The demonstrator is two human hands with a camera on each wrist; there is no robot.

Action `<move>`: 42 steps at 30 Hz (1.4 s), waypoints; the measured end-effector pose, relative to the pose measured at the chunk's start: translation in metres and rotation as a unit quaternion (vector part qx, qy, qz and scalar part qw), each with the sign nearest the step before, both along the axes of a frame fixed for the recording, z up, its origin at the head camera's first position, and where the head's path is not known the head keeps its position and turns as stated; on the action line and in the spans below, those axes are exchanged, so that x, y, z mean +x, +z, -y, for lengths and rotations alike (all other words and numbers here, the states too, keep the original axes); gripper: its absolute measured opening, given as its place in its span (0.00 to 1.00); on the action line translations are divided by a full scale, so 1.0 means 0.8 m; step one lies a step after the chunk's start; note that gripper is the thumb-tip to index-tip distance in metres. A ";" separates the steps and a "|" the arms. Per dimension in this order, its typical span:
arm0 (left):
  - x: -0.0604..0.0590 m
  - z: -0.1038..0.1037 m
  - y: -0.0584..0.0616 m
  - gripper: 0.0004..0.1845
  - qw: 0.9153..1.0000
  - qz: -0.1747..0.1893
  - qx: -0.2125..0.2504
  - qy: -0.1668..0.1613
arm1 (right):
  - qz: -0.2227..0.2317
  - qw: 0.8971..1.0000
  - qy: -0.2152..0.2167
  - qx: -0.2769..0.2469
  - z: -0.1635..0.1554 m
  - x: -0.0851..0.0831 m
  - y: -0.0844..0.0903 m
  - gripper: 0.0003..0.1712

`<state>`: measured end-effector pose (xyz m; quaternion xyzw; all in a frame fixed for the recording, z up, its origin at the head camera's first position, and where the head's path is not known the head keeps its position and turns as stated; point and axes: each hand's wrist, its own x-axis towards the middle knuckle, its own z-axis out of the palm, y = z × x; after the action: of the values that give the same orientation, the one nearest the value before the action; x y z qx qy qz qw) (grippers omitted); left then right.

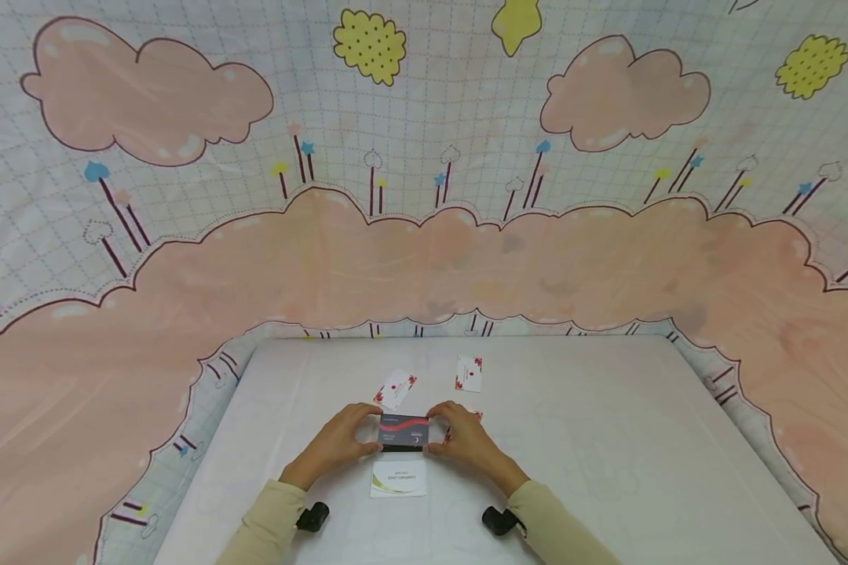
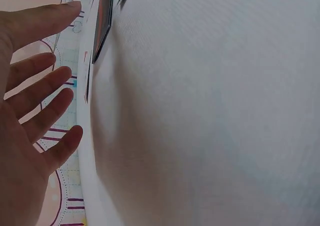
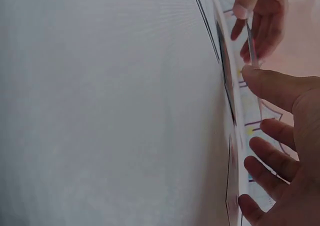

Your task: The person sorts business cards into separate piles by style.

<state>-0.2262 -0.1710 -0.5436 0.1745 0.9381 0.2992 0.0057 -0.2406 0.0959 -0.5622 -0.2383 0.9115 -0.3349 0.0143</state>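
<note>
A dark grey rectangular card with a red wavy band (image 1: 403, 428) is held between both hands just above the white table top (image 1: 608, 455), near its front middle. The left hand (image 1: 339, 441) pinches the card's left short edge between thumb and fingertips, and the right hand (image 1: 466, 439) pinches the right short edge in the same way; in the left wrist view the left hand's other fingers (image 2: 40, 86) lie spread and nearly straight, and in the right wrist view the right hand's thumb (image 3: 280, 86) presses the card's thin edge while the remaining fingers are loosely bent. Directly in front of the held card, nearer the person, a white card with a green curved stripe and dark lettering (image 1: 398, 479) lies flat on the table. Beyond the hands lie two white cards with red floral corners, one tilted (image 1: 395, 388) and one more upright (image 1: 469, 373), apart from each other; a third such card (image 1: 475, 415) peeks out behind the right hand. Both forearms wear pale beige sleeves (image 1: 268, 526). A cartoon backdrop cloth with pink clouds (image 1: 424, 235) hangs behind the table.
</note>
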 end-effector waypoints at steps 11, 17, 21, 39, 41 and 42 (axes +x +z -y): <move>-0.003 0.001 -0.012 0.30 1.000 0.014 -0.015 0.011 | -0.036 0.998 0.004 0.041 0.005 -0.001 -0.001 0.28; -0.004 0.000 -0.014 0.29 1.000 0.007 -0.020 0.007 | -0.035 0.998 0.006 0.056 0.006 -0.002 -0.002 0.27; -0.005 0.000 -0.017 0.29 1.000 -0.004 -0.028 0.001 | -0.031 0.998 0.007 0.058 0.006 -0.001 0.000 0.27; 0.000 0.001 -0.014 0.31 0.999 0.016 -0.036 0.003 | -0.039 0.997 0.012 0.072 0.006 0.000 0.000 0.28; 0.001 0.003 -0.013 0.31 0.999 0.023 -0.033 0.006 | -0.042 0.996 0.013 0.072 0.005 0.001 0.001 0.28; 0.001 0.003 -0.011 0.32 0.999 0.027 -0.031 0.008 | -0.046 0.996 0.013 0.072 0.004 0.001 0.002 0.28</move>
<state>-0.2252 -0.1736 -0.5527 0.1587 0.9478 0.2745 0.0338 -0.2399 0.0927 -0.5607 -0.2633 0.9298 -0.2572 -0.0060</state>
